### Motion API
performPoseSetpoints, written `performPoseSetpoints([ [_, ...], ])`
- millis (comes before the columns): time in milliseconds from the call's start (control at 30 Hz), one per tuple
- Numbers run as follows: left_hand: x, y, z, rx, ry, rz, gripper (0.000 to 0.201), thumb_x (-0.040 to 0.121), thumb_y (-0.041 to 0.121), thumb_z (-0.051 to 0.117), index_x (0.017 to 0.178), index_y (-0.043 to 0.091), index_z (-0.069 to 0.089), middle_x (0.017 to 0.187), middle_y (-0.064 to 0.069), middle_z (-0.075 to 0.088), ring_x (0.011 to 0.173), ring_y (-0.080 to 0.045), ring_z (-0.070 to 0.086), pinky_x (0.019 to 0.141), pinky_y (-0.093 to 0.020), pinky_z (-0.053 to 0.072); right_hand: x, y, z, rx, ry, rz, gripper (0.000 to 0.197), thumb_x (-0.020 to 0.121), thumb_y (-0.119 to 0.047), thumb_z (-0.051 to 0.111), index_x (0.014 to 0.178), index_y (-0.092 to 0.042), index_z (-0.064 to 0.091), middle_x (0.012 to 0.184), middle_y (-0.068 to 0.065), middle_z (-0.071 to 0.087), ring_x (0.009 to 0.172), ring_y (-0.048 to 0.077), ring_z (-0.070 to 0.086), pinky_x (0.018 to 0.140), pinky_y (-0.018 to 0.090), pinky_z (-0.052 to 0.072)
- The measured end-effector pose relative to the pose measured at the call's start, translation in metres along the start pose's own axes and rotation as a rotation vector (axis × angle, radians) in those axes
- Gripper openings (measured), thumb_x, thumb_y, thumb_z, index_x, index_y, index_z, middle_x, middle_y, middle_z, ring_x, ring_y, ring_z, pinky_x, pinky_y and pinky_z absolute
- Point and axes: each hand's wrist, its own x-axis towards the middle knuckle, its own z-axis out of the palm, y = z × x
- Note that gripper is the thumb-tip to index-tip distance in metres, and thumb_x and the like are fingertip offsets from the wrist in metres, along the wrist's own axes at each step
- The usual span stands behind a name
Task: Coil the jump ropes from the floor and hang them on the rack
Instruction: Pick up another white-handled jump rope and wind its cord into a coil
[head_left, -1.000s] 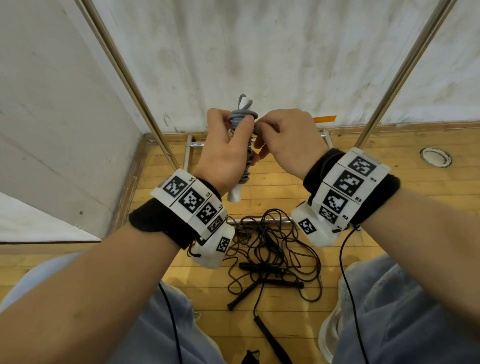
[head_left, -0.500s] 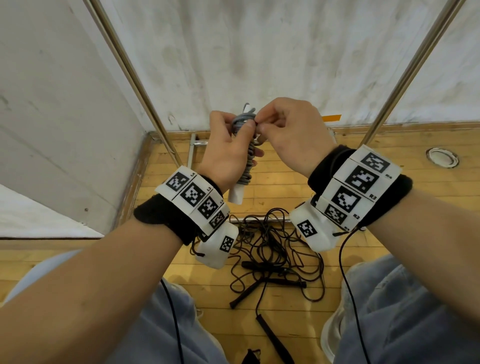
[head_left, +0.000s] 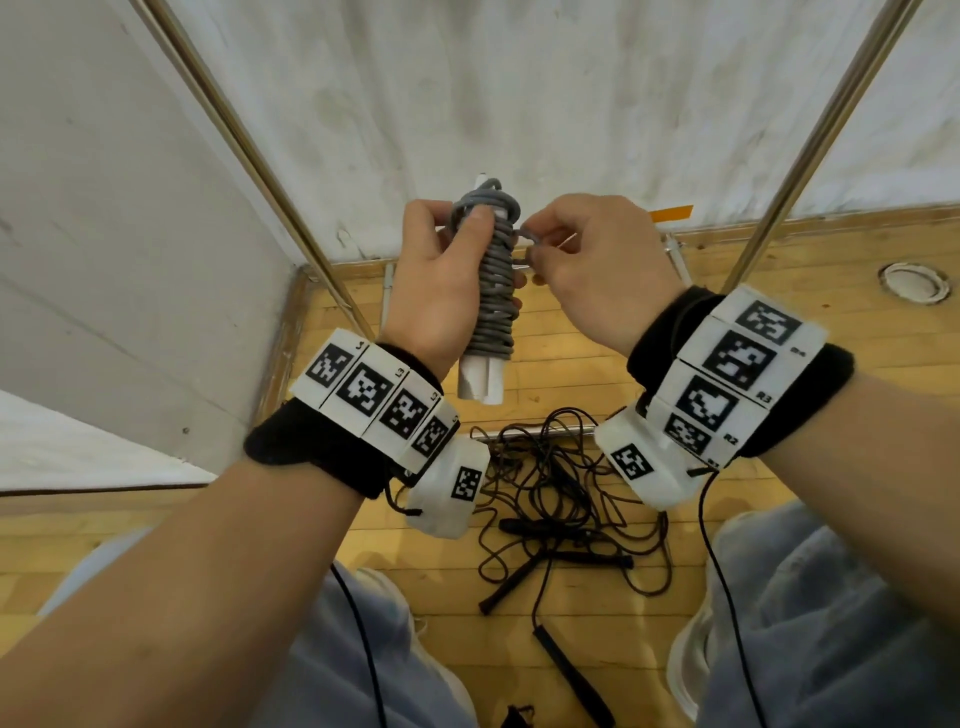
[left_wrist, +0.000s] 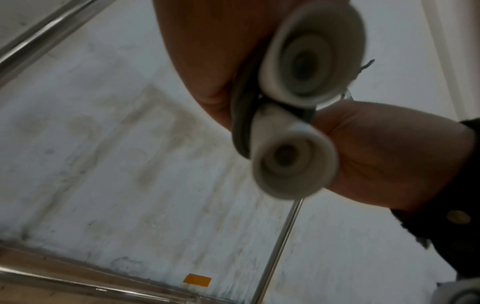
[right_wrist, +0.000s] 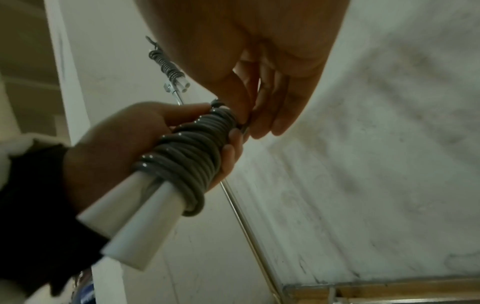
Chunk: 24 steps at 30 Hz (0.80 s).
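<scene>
1. If our right hand (head_left: 582, 260) lets the pinched end of the grey rope (head_left: 496, 291) slip, we judge the wraps could spring loose.
2. Our left hand (head_left: 441, 291) clenches the wound bundle upright before the rack (head_left: 249, 150), thumb on top (two white handles (head_left: 480, 382) poke out below).
3. More black ropes (head_left: 561, 499) lie tangled on the floor (head_left: 623, 364).

Glossy grey plastic-coated cord (right_wrist: 192, 152) wraps smooth matt white plastic handles (right_wrist: 135, 226). Polished metal rack poles (head_left: 244, 150) at upper left and right. Varnished wood floor (head_left: 597, 364); matt, stained wall (head_left: 519, 104); black fabric wristbands (head_left: 311, 452).
</scene>
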Motion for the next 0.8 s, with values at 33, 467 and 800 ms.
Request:
performPoseSetpoints([
  [33,-0.0004,-0.0004,0.0010,0.024,-0.001,0.005,0.009,0.099,0.016,0.047,0.095,0.013,0.039,0.085,-0.012,0.061,0.058,-0.021,0.062,0.051,-0.036,0.053,-0.0005,0.0009,-0.0004,-0.041,0.016,-0.017,0.016,0.089,-0.011,0.057,0.099,-0.014,0.068,0.084,-0.005,0.061,0.081,0.014,0.060,0.079,0.029,0.050],
  [467,-0.0003,-0.0085,0.0009,0.344,-0.004,0.115,0.017,0.098,0.015,0.048,0.090,0.025,0.037,0.093,-0.009,0.061,0.064,-0.022,0.066,0.059,-0.050,0.055,-0.0039,0.0009,0.0089,-0.064,0.114,-0.057,0.015,0.088,-0.015,0.061,0.095,-0.011,0.073,0.086,0.003,0.070,0.078,0.017,0.066,0.076,0.033,0.055],
  [800,-0.0067,0.0000,-0.0035,0.446,-0.111,0.118,0.032,0.080,0.020,0.066,0.094,0.017,0.037,0.087,-0.022,0.062,0.061,-0.030,0.059,0.052,-0.047,0.050,0.0016,0.0024,0.0001,0.233,0.018,0.027,0.021,0.080,-0.014,0.070,0.096,-0.024,0.060,0.073,-0.006,0.066,0.075,0.013,0.067,0.077,0.027,0.055],
])
